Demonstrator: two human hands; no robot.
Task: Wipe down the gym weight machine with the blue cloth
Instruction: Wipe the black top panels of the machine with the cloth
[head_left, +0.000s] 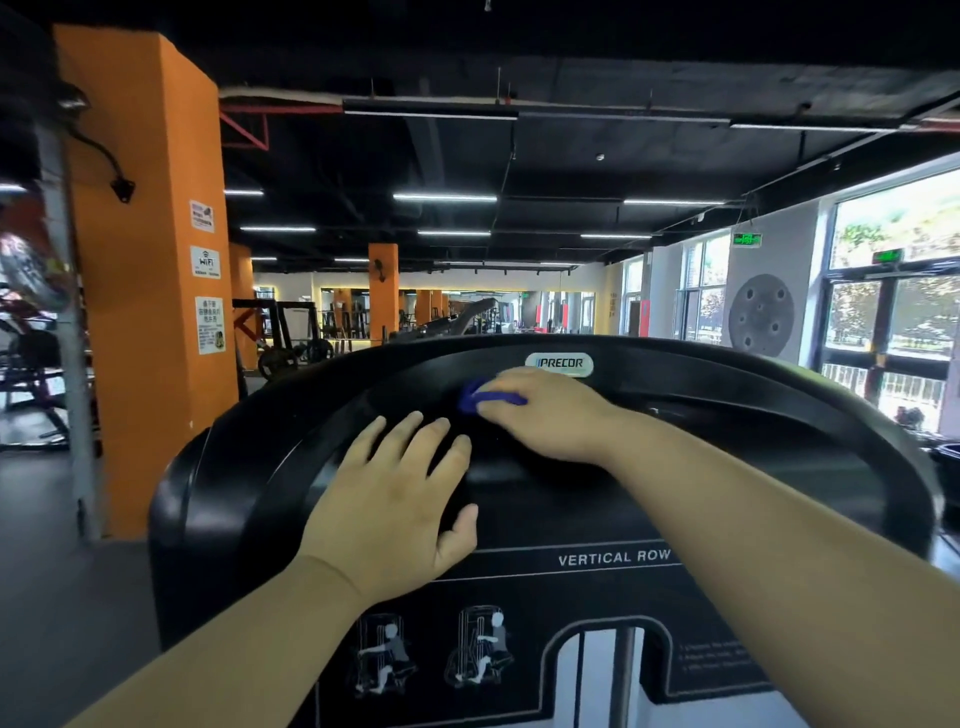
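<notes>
**Cloth working the top cover beneath the badge**

The right hand (545, 410) is lying over the blue cloth (485, 397), bunching it under curled fingers and pressing it against the black top cover (727, 415) of the weight machine (571, 519), just below the silver badge (559, 364). Only a small fold of cloth is peeking out at the fingertips. The left hand (395, 499) is resting flat on the cover nearer the person, fingers spread and holding nothing, apparently bracing.

To do this stroke well, the person is probably best off opening the cloth out so that more of it is meeting the surface, since a tight wad is cleaning only a narrow strip. Long overlapping passes following the curve of the cover, with even pressure, are likely to serve better than short dabs. The spot under the bracing palm is going to need its own pass.

Much is staying out of sight. The hand is hiding most of the cloth, so its size and fold are impossible to judge, and motion blur is softening the fingers. The front panel with the VERTICAL ROW label (613, 557) and the exercise diagrams (431, 654) is running off the bottom edge, the small print at right is unreadable, and the weight stack behind the slot (621, 675) is barely showing.
</notes>
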